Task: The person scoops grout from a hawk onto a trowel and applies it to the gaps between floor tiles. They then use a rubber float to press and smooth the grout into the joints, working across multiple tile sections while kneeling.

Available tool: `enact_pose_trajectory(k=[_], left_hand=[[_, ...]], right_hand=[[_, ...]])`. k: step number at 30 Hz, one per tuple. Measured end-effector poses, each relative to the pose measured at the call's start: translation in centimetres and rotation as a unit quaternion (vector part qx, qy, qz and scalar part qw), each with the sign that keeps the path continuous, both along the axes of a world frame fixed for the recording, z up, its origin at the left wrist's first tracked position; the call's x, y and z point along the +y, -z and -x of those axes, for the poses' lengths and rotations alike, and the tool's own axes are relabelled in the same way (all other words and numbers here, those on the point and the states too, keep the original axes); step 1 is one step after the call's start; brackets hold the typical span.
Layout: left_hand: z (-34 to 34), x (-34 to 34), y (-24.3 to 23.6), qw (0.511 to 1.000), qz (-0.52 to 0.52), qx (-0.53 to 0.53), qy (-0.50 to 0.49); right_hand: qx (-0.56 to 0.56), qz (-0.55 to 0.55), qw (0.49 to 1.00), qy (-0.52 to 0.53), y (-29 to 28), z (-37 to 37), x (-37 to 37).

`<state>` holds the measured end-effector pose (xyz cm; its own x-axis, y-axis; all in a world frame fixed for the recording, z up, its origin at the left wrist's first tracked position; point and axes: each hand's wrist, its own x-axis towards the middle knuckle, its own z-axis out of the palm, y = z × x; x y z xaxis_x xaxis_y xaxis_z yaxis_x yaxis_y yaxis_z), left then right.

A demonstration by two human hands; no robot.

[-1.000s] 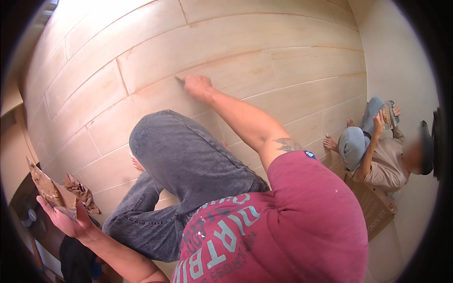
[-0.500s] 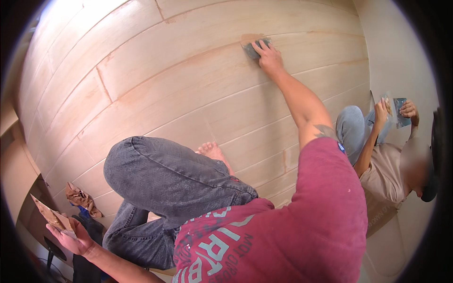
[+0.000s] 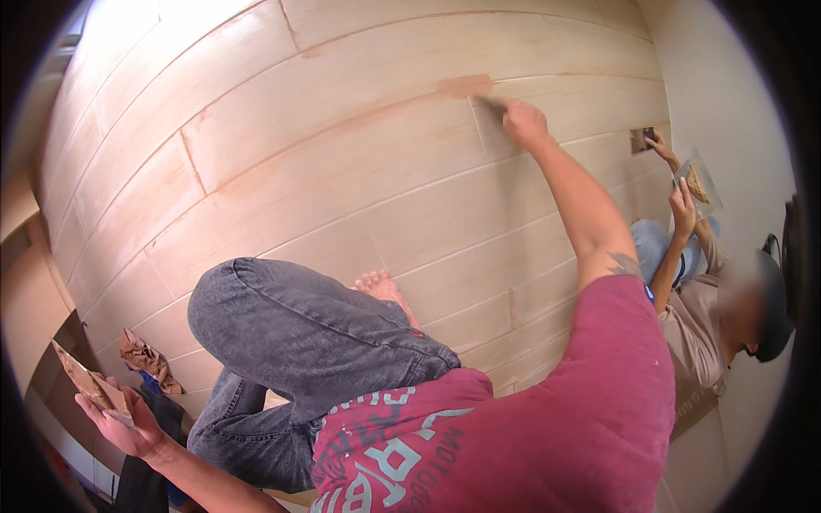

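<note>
Wood-look floor tiles (image 3: 342,162) lie before me, with brown lines along several joints. A smear of brown grout (image 3: 464,85) covers part of one joint at the far middle. Just beside that smear, my right hand (image 3: 524,124) is closed on a dark flat grout spreader (image 3: 488,103), seen nearly edge-on and slightly blurred. Out at the lower left, my left hand (image 3: 130,426) grips a thin flat plate (image 3: 70,363) carrying brown paste.
At the right, a co-worker (image 3: 697,316) crouches by the wall (image 3: 723,94), one hand on a dark spreader (image 3: 641,140), the other on a clear plate with paste (image 3: 699,183). A crumpled brown cloth (image 3: 147,361) lies at left. My bare foot (image 3: 382,286) rests on the tiles.
My right hand has drawn the spreader back and to the right, tilting it edge-on and exposing the grout smear. The co-worker's spreader has come down to the floor tiles.
</note>
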<state>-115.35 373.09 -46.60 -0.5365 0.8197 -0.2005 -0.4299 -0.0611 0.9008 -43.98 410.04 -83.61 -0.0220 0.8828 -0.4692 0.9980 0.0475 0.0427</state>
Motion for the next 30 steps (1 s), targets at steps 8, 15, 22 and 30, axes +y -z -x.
enact_pose_trajectory(k=[8, 15, 22, 30], left_hand=[[0.5, -1.1, 0.1, 0.999, 0.011, 0.04, 0.002], [0.0, -1.0, 0.3, 0.999, 0.006, -0.009, -0.042], [0.5, -3.0, -1.5, 0.999, -0.017, -0.045, 0.024], [-2.3, -0.1, -3.8, 0.998, 0.02, -0.029, -0.044]], right_hand=[[0.061, -0.047, 0.992, 0.1, 2.6, 5.5, 4.4], [0.133, -0.012, 0.988, 0.072, 1.0, 18.1, -0.5], [0.206, 0.017, 0.977, 0.045, 0.5, 29.9, -5.8], [0.273, 0.105, 0.956, -0.012, -0.8, 41.6, -11.3]])
